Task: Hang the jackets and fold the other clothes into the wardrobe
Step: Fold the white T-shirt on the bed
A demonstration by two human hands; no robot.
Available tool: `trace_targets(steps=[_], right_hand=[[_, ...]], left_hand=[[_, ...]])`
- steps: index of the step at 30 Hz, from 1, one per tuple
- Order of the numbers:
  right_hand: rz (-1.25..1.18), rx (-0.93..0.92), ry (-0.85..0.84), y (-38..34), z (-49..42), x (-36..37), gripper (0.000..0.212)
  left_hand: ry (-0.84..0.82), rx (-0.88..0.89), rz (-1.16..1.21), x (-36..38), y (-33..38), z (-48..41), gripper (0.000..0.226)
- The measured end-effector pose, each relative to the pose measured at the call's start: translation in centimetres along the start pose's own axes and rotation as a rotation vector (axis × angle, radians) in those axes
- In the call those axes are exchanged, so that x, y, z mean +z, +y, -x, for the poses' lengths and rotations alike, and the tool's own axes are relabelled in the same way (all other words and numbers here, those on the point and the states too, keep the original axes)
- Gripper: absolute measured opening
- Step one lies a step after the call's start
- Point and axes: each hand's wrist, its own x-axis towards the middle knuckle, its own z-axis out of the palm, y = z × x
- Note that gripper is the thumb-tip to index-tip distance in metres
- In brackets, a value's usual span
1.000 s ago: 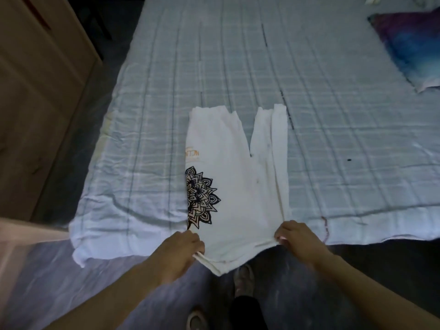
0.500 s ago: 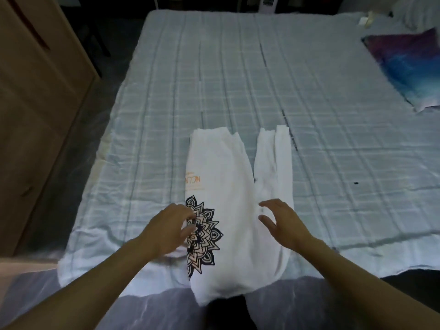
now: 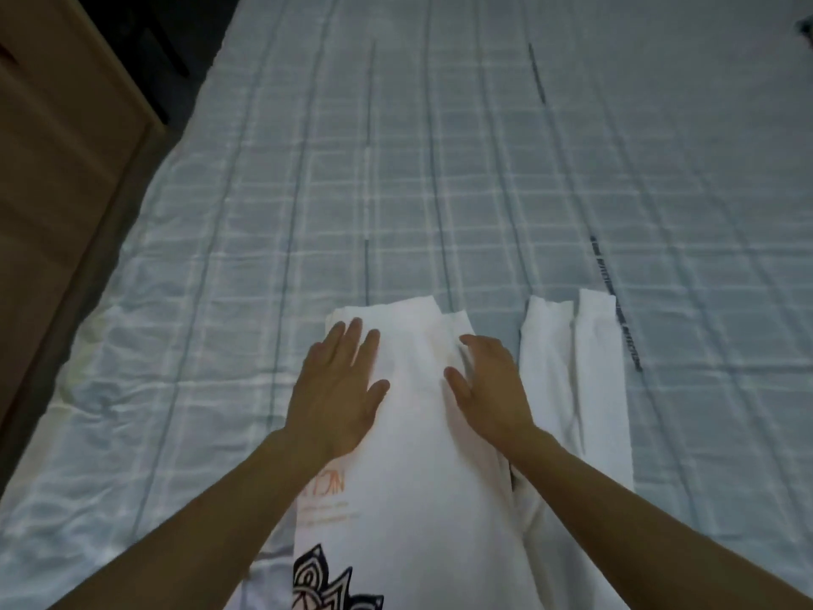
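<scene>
White garment (image 3: 422,455) lies folded lengthwise on bed (image 3: 484,191), near bed's near edge. Left hand (image 3: 338,389) flat on garment's far left corner, fingers spread. Right hand (image 3: 488,380) beside it on garment, fingers loosely curved, gripping nothing.

The garment (image 3: 422,455) is white, with small orange lettering and a black mandala print. The bedsheet (image 3: 484,169) is pale blue-grey, checked with lighter lines and darker stripes. The wardrobe (image 3: 53,160) is brown.

Pale blue checked bedspread (image 3: 440,178), rumpled at its left edge, dark floor (image 3: 145,50) beyond.
</scene>
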Motion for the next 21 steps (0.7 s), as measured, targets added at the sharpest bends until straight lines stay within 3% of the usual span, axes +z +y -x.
trace_targets(steps=[4,10,21], right_hand=[[0.109,0.004,0.063,0.9,-3.7,3.4,0.054],[0.059,-0.088,0.259,2.1,-4.5,6.0,0.044],[-0.490,0.178,0.250,0.6,-5.0,0.4,0.002]], left_hand=[[0.038,0.043,-0.081,4.1,-0.5,-3.1,0.069],[0.126,0.103,-0.037,7.2,-1.5,-4.3,0.069],[0.098,0.110,-0.066,4.3,-0.5,-3.8,0.068]])
